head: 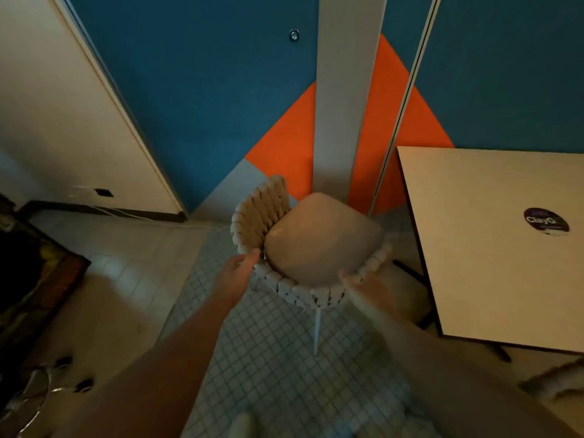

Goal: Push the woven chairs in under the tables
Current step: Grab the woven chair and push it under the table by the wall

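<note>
A woven chair with a cream rope back and a beige seat cushion stands on the tiled floor, left of a square light-topped table. The chair is outside the table, its seat turned toward the wall corner. My left hand touches the woven rim at the chair's left side, thumb against the weave. My right hand is blurred and rests on the rim at the near right. Both hands appear to grip the rim.
A blue and orange wall with a grey pillar rises right behind the chair. A metal pole stands between chair and table. Dark furniture sits at the left. Another woven piece shows at the lower right.
</note>
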